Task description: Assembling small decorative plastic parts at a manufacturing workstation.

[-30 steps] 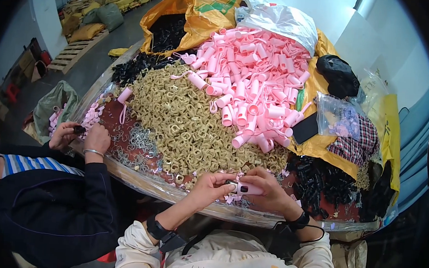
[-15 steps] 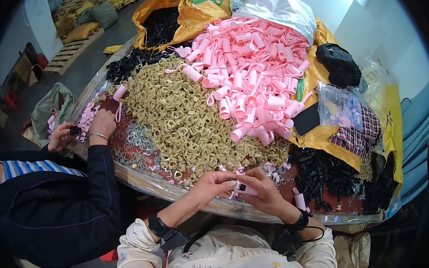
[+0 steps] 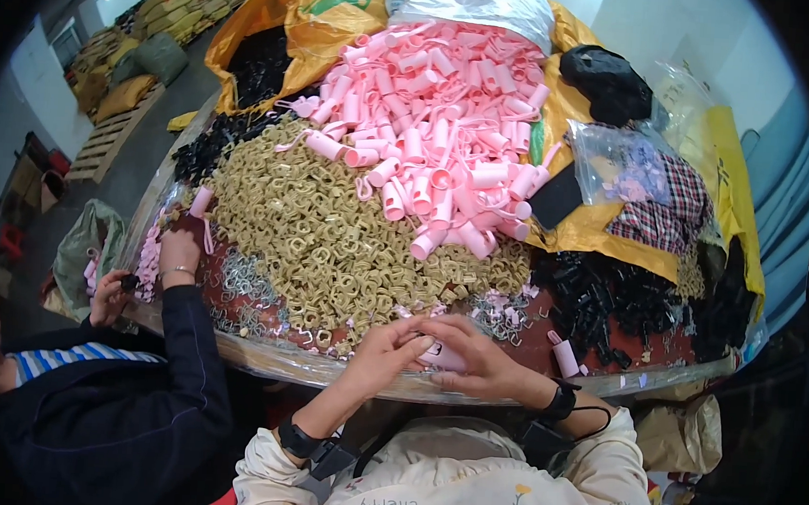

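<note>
At the near edge of the table my two hands meet over a small pink plastic cylinder with a dark mark on its side. My left hand is closed, thumb and fingers pinching its left end. Curled around the other end, my right hand lays its fingers over the top and partly hides it. Just beyond them lies a big heap of tan ring-like plastic parts, with thin metal hooks scattered nearby. Another pink cylinder stands to the right of my right hand.
Strapped pink cylinders form a pile at the back. Black parts lie at right, near a phone and a plastic bag. On the left a co-worker's hand reaches over the table; the other holds something small and black.
The scene has shifted left and slightly down in view. My hands have drawn closer together, and my right fingers now reach across the pink cylinder, covering more of it.
</note>
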Demonstrator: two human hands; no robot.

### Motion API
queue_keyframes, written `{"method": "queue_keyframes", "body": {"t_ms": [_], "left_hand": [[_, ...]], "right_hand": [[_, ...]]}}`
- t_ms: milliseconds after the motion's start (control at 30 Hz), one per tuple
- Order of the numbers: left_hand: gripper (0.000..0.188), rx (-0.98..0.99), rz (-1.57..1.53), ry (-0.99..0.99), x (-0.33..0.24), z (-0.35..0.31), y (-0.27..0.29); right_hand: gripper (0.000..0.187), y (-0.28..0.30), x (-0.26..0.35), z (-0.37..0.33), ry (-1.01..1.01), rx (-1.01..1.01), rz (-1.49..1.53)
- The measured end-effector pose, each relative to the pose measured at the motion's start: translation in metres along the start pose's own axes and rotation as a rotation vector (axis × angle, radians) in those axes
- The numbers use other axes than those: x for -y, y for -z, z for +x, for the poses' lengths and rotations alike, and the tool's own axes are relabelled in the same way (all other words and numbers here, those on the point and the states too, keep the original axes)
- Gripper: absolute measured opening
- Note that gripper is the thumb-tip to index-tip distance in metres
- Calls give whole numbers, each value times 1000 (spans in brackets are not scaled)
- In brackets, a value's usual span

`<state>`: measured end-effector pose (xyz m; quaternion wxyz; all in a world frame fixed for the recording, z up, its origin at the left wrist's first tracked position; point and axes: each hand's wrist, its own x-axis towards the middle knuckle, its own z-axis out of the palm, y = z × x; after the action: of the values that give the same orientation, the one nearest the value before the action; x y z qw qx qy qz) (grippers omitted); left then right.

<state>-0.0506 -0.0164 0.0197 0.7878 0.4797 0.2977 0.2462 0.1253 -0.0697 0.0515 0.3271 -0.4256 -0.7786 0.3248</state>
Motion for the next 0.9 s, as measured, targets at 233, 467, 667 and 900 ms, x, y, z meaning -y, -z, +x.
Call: {"method": "queue_keyframes", "body": {"t_ms": [233,467,667,900], "left_hand": [[67,102,-80,129,1,-1,-16],[72,191,-152,154,10,7,-35],[65,90,-131,191,17,11,-32],[55,45,-53,145,22,10,-21]], "right_hand": [[55,7,4,-10,161,82,201],[47,28,-3,-49,120,-132,-85],[35,64,-17,-102,-41,-404,-311],[44,61,-48,-133,-162,-391,-623]]}}
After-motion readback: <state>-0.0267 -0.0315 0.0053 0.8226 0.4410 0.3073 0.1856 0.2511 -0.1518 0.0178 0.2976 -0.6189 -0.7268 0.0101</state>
